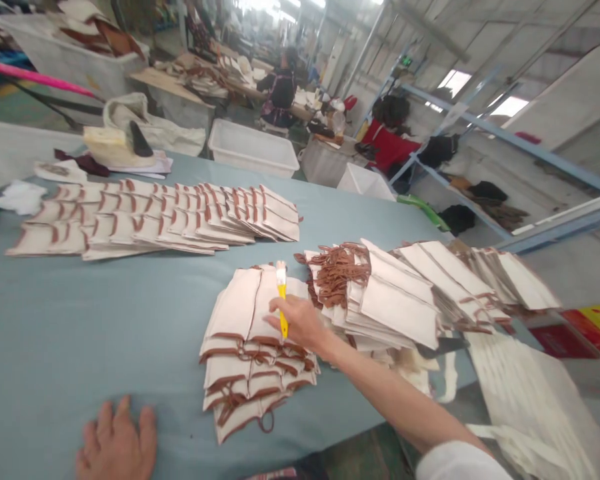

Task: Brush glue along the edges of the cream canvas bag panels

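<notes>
A small paintbrush point(282, 290) with a yellow handle and pale bristles is held in my right hand point(300, 323), its bristles pointing away from me. Below that hand lies a fanned stack of cream fabric pieces point(235, 303) with brown edging and loose brown cords. Whether the hand touches the stack I cannot tell. My left hand point(117, 440) rests on the blue-grey table point(130, 320), fingers spread, holding nothing. Right of the brush sits another pile of cream pieces point(400, 300), topped by a bundle of brown cords point(343, 267).
Long overlapping rows of cream pieces point(180, 220) lie across the table's far side. Behind them stand a yellowish block point(107, 143) and a white plastic tub point(253, 150). More piles point(525, 280) are at right, near a blue metal rack point(530, 147). A person point(280, 90) sits farther back.
</notes>
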